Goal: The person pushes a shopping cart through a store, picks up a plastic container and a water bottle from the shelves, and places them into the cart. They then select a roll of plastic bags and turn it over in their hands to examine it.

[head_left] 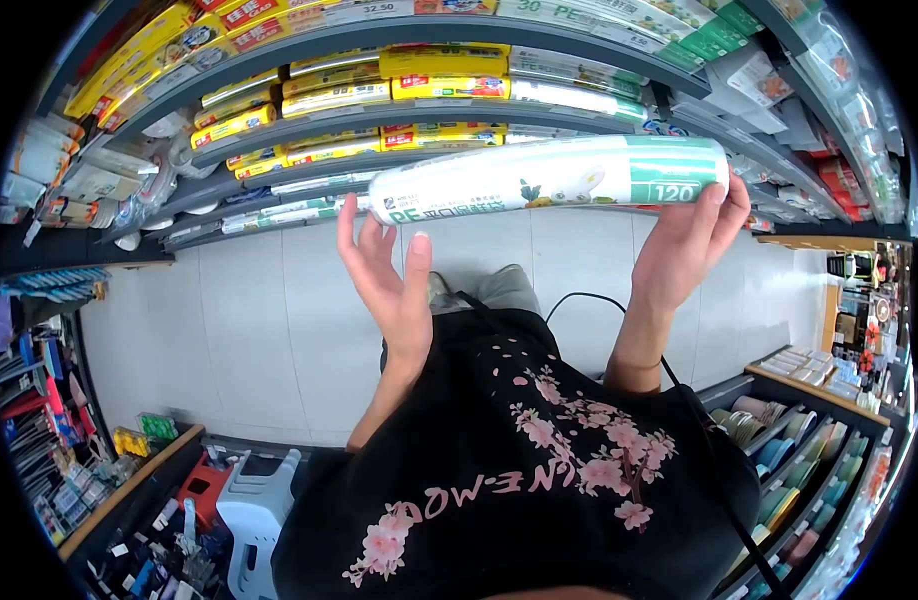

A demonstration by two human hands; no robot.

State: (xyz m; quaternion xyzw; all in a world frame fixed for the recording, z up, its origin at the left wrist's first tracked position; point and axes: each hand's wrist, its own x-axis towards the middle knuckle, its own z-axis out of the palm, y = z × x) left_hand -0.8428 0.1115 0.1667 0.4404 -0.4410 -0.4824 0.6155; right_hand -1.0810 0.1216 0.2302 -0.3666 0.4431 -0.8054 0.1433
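Note:
A long white and green roll of PE food storage bags (499,180) is held out in front of me, nearly level, with "120" printed at its right end. My right hand (687,245) grips that green end, thumb on the front and fingers wrapped around the end. At the white left end, my left hand (387,285) has its fingers spread. Its fingertips are right at the roll's end, partly behind it, while the thumb stands apart just below the lower edge.
Shelves ahead carry yellow boxes of wrap (449,88) and more bag rolls (579,97). Packaged goods hang at the right (839,120). Behind me are a pale blue plastic stool (259,500), a red stool (205,490) and a rack of dishes (779,455). Grey tiled floor (239,320) lies between.

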